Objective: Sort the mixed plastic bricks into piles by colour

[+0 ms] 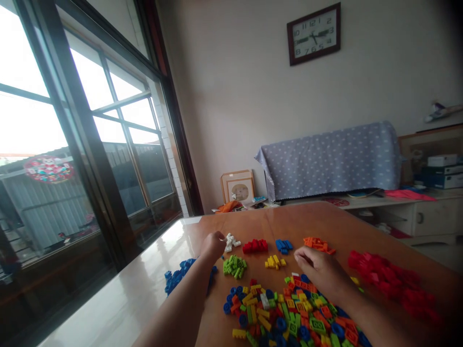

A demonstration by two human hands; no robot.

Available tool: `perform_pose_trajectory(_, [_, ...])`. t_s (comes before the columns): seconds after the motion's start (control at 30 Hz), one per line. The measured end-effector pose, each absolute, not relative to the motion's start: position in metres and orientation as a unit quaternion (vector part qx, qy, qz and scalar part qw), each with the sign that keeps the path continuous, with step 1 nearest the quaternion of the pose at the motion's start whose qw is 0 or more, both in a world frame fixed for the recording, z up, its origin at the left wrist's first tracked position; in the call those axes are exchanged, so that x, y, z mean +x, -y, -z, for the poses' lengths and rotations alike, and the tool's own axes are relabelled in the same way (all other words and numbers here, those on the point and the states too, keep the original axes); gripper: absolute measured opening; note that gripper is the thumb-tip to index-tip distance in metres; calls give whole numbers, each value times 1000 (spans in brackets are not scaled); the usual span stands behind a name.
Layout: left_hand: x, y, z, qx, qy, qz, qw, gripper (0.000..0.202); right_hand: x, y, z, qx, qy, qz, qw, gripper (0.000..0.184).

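Observation:
My left hand reaches out beside a small pile of white toy bricks, its fingers pinched together. Whatever lies between those fingertips is hidden. My right hand hovers with curled fingers above the far side of a large mixed heap of toy bricks; its grip is turned from view. Between the hands lie red bricks, blue bricks, yellow bricks and light green bricks, sorted by colour. Orange bricks lie just behind my right hand.
A larger blue pile spreads partly behind my left forearm. To the right is a long red pile. The wooden table reaches toward a cabinet with a cloth-covered object. Glass windows stand at left.

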State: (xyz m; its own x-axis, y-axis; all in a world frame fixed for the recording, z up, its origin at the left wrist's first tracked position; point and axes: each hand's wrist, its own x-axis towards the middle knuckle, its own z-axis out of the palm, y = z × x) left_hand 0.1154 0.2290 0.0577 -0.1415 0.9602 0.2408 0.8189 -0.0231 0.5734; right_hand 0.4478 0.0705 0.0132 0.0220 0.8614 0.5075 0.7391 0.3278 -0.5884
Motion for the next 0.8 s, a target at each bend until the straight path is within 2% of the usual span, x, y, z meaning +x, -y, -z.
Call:
perform_pose_trajectory(0.2, [119, -253, -36, 661, -707, -236, 87, 13, 449, -68, -16, -580, 685, -75, 434, 24])
perform_pose_trajectory(0.37, [123, -269, -26, 661, -711, -223, 89, 17, 450, -65, -20, -591, 680, -76, 428, 25])
perform_pose_trajectory(0.6, [126, -274, -14, 630, -720, -270, 108, 40, 455, -65, -24, -594, 676, -84, 427, 26])
perform_pose_trajectory(0.8, [130, -264, -22, 622, -692, -342, 133, 38, 455, -66, -23, -601, 674, -82, 422, 28])
